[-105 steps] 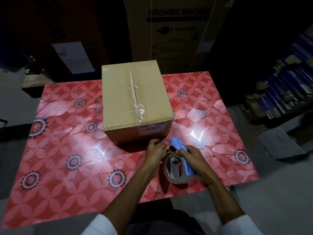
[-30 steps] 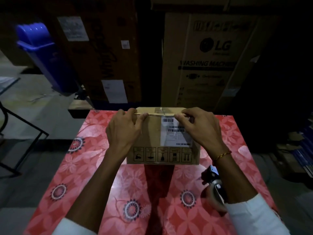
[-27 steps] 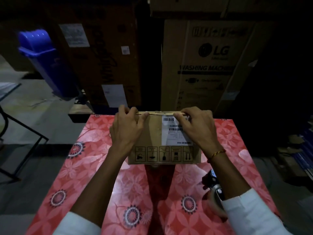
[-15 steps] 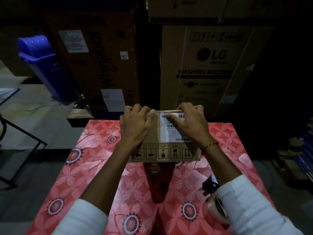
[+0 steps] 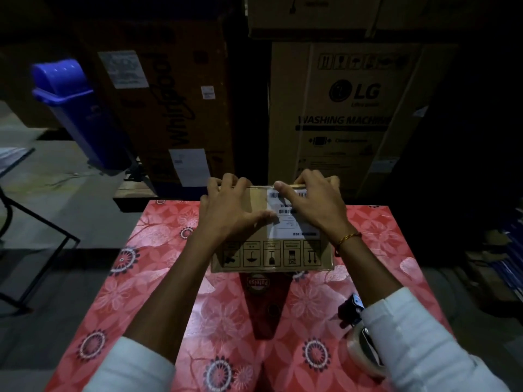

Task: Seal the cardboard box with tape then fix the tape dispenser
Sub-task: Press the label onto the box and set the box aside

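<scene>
A brown cardboard box (image 5: pixel 271 256) stands near the far end of the red flowered table (image 5: pixel 158 278), its near face with a white label and a row of handling symbols turned to me. My left hand (image 5: pixel 229 210) grips its top left edge, fingers over the top and thumb across the front. My right hand (image 5: pixel 314 202) holds the top right edge, partly covering the label. The tape dispenser (image 5: pixel 359 335) with its clear tape roll lies on the table at the near right, half hidden under my right sleeve.
Large appliance cartons (image 5: pixel 339 114) stand stacked just behind the table. A blue swing-lid bin (image 5: pixel 76 114) leans at the back left. A black metal frame (image 5: pixel 34 244) stands on the floor to the left.
I put the tape dispenser down at the near right and took the box with both hands. Over the last second both hands slid closer together along its top edge.
</scene>
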